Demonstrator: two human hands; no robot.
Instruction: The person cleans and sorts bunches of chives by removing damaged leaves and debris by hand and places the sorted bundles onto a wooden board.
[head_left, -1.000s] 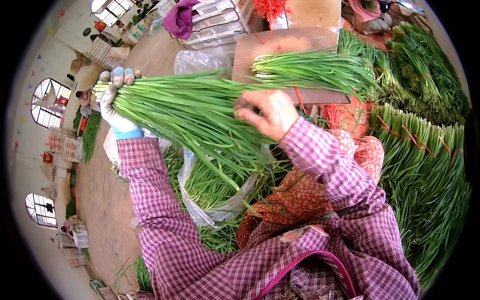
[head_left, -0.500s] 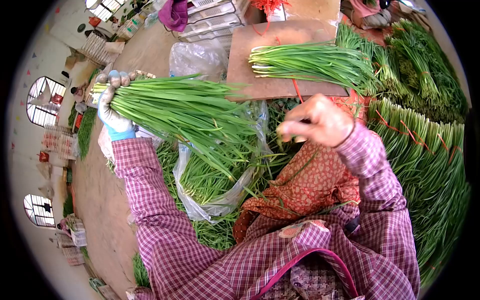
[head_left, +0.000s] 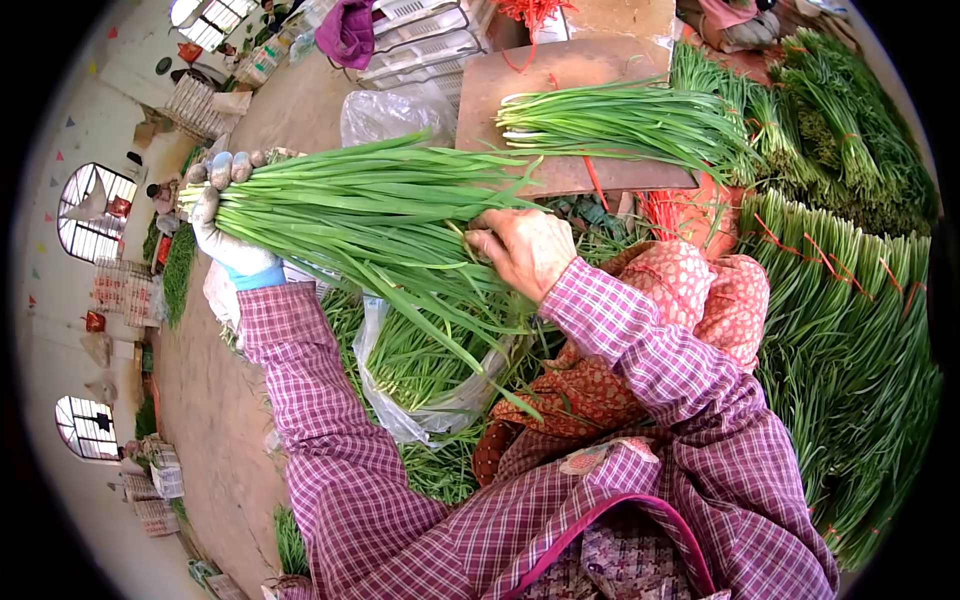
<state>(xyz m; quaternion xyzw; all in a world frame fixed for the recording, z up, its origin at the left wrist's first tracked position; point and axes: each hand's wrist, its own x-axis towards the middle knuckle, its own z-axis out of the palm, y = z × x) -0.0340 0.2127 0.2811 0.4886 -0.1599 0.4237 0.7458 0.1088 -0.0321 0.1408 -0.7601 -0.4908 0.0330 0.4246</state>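
My left hand point(head_left: 222, 215), in a pale soiled glove with a blue cuff, is wrapped round the root end of a bunch of garlic chives point(head_left: 350, 200). The long green leaves fan out to the right in the air. At their tip end my bare right hand point(head_left: 532, 248) is closed in a pinch, with a yellowish chive leaf at its fingertips. Below the bunch, more cut chives point(head_left: 410, 365) lie in a clear plastic bag point(head_left: 430, 420). A second bunch of chives point(head_left: 610, 122) rests on a brown board point(head_left: 560, 70) further back.
Rows of chive bundles point(head_left: 850, 370) with red ties are stacked on the right. White plastic crates point(head_left: 425, 45), a crumpled clear bag point(head_left: 385, 115) and red ties point(head_left: 530, 10) are at the back. Another person's legs point(head_left: 740, 30) show at top right.
My right hand has moved left and down from above my lap to the leaf tips and now pinches there. The held bunch stays almost in place, in my left hand.
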